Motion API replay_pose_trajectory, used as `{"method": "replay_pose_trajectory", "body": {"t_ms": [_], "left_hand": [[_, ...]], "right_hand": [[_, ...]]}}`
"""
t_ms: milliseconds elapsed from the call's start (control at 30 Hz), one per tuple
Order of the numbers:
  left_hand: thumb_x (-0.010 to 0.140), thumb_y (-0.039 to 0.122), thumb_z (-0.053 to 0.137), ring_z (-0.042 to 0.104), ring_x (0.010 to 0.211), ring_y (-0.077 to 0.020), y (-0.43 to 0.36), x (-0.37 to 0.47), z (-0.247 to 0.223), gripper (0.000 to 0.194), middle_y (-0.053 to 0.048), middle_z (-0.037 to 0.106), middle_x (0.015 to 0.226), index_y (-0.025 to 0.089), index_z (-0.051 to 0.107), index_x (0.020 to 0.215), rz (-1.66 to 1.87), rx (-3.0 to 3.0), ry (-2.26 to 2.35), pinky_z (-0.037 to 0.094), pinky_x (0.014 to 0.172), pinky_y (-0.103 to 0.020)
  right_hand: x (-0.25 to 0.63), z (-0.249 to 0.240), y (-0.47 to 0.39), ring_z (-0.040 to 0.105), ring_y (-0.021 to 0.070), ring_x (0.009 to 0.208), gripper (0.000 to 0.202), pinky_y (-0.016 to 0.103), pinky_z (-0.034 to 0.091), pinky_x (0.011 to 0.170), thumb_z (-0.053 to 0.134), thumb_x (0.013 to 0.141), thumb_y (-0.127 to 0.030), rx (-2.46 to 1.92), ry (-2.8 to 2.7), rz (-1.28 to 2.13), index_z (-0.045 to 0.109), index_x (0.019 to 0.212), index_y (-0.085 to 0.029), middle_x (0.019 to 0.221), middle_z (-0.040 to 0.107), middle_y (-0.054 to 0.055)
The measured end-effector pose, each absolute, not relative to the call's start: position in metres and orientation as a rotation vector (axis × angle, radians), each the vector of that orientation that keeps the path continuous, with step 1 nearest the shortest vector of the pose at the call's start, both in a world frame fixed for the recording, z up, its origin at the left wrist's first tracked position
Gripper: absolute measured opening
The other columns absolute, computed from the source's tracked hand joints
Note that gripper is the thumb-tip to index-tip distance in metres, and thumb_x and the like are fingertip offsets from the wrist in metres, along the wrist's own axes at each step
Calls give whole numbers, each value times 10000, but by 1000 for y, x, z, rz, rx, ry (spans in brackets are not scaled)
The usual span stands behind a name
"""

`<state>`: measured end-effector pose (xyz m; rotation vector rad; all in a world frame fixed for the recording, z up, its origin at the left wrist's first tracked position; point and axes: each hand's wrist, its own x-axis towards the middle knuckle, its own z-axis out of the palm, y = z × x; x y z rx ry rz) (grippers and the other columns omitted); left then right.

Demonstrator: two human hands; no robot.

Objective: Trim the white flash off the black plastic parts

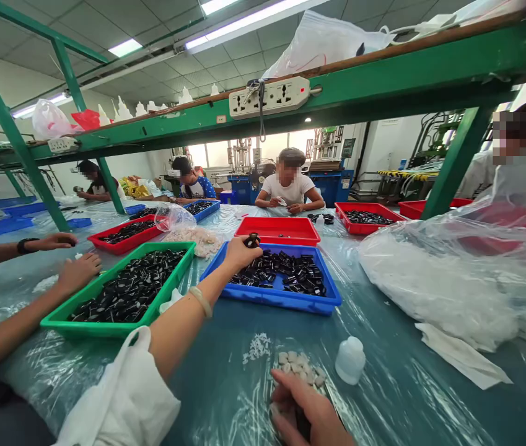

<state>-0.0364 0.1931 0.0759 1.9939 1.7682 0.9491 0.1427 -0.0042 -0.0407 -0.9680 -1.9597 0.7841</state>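
My left hand [243,253], with a bangle on its wrist, is closed on a black part [252,240] above the blue tray [285,298]. Many black parts [300,272] lie in that tray. At the bottom my right hand [306,412] curls around something dark that is mostly hidden. Its fingertips are beside a pile of cream-coloured pieces [297,365]. Small white bits [258,348] lie to the left of that pile, and a small white bottle [350,360] stands to its right.
A green tray [187,263] of black parts is left of my left forearm. Another person's hands [79,272] are beside it. Behind are red trays [276,230]. A large plastic bag [439,279] lies at right. A green shelf beam [374,74] with a power strip [269,98] crosses above; people sit beyond.
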Motion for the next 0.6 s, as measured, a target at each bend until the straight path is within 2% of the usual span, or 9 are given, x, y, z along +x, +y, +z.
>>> {"method": "replay_pose_trajectory", "body": {"t_ms": [133, 200, 267, 367, 467, 600], "left_hand": [[859, 315, 554, 604, 829, -169, 134, -62, 59, 260, -50, 616, 998, 130, 583, 1039, 925, 1994, 1738, 515, 712, -334], [783, 238, 612, 594, 733, -153, 101, -72, 45, 179, -10, 627, 810, 129, 623, 925, 894, 1995, 1754, 487, 655, -276], [698, 174, 627, 581, 695, -151, 72, -77, 30, 157, 10, 609, 725, 140, 645, 850, 850, 2004, 1783, 457, 633, -246], [652, 154, 593, 564, 700, -172, 44, -80, 15, 127, -14, 579, 727, 151, 655, 763, 776, 2021, 1873, 425, 641, -266], [672, 211, 578, 557, 689, -192, 33, -81, 10, 127, -49, 567, 782, 159, 668, 743, 677, 2033, 1932, 410, 631, -291], [666, 348, 638, 576, 805, -245, 29, -86, 15, 323, -86, 584, 905, 158, 681, 923, 563, 2067, 1919, 426, 689, -319]], "right_hand": [[144, -24, -8, 642, 162, 740, 302, 257, 511, 696, 474, 808, -172, -976, -2047, 764, 564, 1095, -165, 870, 667, 64], [144, -21, -9, 638, 167, 744, 309, 273, 513, 696, 463, 821, -177, -993, -2069, 765, 554, 1114, -149, 876, 662, 70], [144, -20, -9, 633, 168, 737, 315, 280, 517, 681, 455, 830, -185, -995, -2083, 779, 547, 1127, -138, 875, 657, 73], [144, -20, -9, 629, 171, 752, 313, 289, 518, 690, 453, 841, -199, -996, -2092, 787, 543, 1133, -132, 884, 653, 76], [144, -20, -10, 630, 174, 774, 314, 301, 516, 718, 461, 841, -198, -1000, -2105, 786, 537, 1138, -133, 896, 655, 75], [145, -23, -8, 632, 183, 811, 312, 319, 515, 744, 461, 855, -217, -1006, -2121, 787, 526, 1148, -133, 923, 655, 79]]}}
